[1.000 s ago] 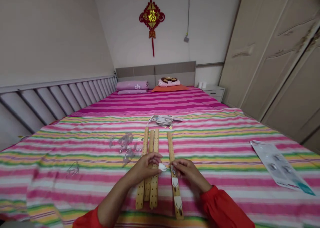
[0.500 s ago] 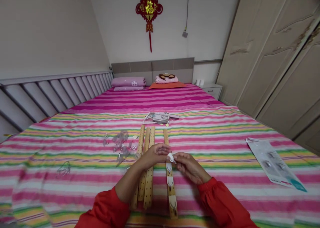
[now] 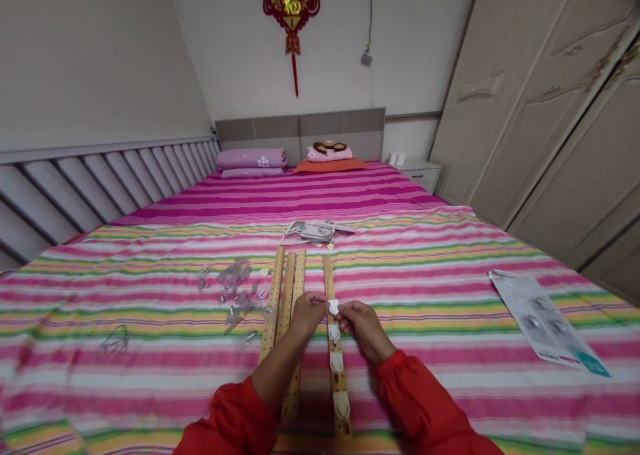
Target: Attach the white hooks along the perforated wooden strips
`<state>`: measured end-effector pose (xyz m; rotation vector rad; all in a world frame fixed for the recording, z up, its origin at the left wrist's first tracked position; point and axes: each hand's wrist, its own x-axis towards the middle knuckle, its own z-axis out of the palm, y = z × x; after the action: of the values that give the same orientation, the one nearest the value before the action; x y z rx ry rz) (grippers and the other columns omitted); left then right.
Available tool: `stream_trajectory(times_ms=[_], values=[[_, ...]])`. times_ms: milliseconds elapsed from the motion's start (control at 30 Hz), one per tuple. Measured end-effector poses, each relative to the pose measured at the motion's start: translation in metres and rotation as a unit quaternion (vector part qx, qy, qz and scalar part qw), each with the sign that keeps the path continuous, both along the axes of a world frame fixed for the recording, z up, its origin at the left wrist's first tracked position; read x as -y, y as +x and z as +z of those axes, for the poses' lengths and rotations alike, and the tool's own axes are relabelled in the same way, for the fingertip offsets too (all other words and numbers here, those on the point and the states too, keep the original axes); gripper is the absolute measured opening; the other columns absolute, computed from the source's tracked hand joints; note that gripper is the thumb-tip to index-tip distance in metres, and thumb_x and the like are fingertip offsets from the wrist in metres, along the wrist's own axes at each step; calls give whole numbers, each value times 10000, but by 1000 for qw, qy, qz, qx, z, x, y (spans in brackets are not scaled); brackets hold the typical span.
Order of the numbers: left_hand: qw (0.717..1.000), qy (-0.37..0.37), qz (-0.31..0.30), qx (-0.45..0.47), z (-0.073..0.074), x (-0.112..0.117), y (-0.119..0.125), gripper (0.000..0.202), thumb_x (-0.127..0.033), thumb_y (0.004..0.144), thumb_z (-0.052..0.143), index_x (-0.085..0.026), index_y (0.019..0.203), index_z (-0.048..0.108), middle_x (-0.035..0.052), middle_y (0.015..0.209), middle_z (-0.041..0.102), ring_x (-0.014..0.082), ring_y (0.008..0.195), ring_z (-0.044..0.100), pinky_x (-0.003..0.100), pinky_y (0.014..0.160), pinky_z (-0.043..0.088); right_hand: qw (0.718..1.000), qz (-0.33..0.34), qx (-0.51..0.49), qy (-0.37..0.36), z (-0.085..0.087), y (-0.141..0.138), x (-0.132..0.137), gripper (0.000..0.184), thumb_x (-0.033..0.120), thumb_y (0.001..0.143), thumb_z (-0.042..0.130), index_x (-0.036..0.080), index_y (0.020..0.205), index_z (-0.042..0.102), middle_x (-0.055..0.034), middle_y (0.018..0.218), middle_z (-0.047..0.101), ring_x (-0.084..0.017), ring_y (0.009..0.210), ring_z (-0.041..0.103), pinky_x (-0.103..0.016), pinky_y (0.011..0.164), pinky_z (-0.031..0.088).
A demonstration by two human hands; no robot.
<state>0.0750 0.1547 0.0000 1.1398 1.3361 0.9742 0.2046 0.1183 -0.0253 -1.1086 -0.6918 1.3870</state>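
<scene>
A narrow wooden strip (image 3: 328,278) with rows of small holes lies lengthwise on the striped bedspread (image 3: 425,262); three white hooks sit along its near half, one of them a hook (image 3: 337,363). My left hand (image 3: 306,312) and my right hand (image 3: 361,325) meet over this strip, both pinching a small white hook (image 3: 333,306) between thumb and fingers. Three more wooden strips (image 3: 289,288) lie side by side just left of my left hand. Both arms wear red sleeves.
Clear plastic bits and hooks (image 3: 235,287) are scattered left of the strips. Torn packaging (image 3: 317,230) lies beyond the strips. A printed plastic pack (image 3: 545,322) rests at the right. Pillows (image 3: 255,160) sit at the headboard; wardrobe doors (image 3: 545,102) stand right.
My hands came together: the left brought the white hook over the single strip and both now pinch it. The view also shifted, so everything sits lower-left than before.
</scene>
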Motion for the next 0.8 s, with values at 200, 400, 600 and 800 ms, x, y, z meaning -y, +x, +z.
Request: stream_trajectory(times_ms=[200, 400, 600, 800], values=[[997, 28, 22, -64, -11, -8, 2, 88, -93, 572, 638, -159, 596, 585, -46, 515, 568, 102, 529, 544, 210, 544, 417, 999, -1, 41, 1, -4, -4, -8, 230, 293, 607, 726, 166, 501, 566, 29, 391, 563, -63, 319, 450, -180, 335, 307], [995, 23, 25, -93, -17, -14, 5, 87, -80, 565, 607, -159, 566, 572, -44, 507, 559, 108, 542, 548, 213, 564, 408, 999, 0, 40, -10, -9, -3, -13, 279, 343, 588, 751, 172, 507, 545, 32, 378, 553, -65, 315, 451, -181, 330, 312], [995, 18, 22, -101, -14, -14, 8, 99, -62, 557, 595, -156, 560, 566, -40, 524, 563, 113, 558, 553, 207, 562, 404, 999, -4, 28, -21, -13, -2, -15, 289, 333, 563, 783, 164, 524, 551, 26, 408, 573, -65, 332, 476, -169, 328, 339], [994, 12, 32, -103, -14, -12, 9, 107, -57, 564, 592, -158, 574, 560, -38, 529, 560, 113, 555, 549, 206, 554, 402, 999, 1, 14, -38, -15, -1, -17, 276, 299, 566, 797, 160, 525, 563, 13, 422, 586, -69, 334, 490, -168, 321, 367]])
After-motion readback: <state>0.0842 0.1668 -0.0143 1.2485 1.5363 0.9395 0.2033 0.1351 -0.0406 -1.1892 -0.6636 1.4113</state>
